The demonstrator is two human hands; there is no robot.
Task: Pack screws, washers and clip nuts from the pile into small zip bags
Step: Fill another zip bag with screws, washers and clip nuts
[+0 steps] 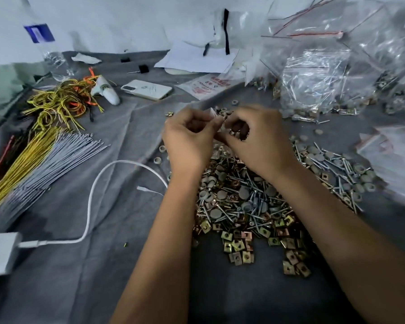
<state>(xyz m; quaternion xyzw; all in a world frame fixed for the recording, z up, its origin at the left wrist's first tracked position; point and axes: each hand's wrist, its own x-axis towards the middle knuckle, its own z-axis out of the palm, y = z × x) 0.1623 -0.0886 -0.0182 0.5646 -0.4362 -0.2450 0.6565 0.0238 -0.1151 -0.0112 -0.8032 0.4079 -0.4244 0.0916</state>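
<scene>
A pile of screws, grey washers and brass clip nuts (255, 206) lies on the grey cloth (91, 265) in front of me. Above its far end my left hand (187, 139) and my right hand (255, 136) meet, both with curled fingers pinching a small clear zip bag (216, 122) between them. Only the bag's top corner and a strip between the fingers show; several dark parts sit under my right fingers. Filled zip bags (320, 85) are heaped at the back right.
A white cable (96, 190) and charger block (0, 251) lie at left, beside bundles of yellow and grey ties (40, 160). A phone (147, 89), papers (197, 59) and a water bottle (49, 50) stand further back. Empty zip bags (393, 157) lie at right.
</scene>
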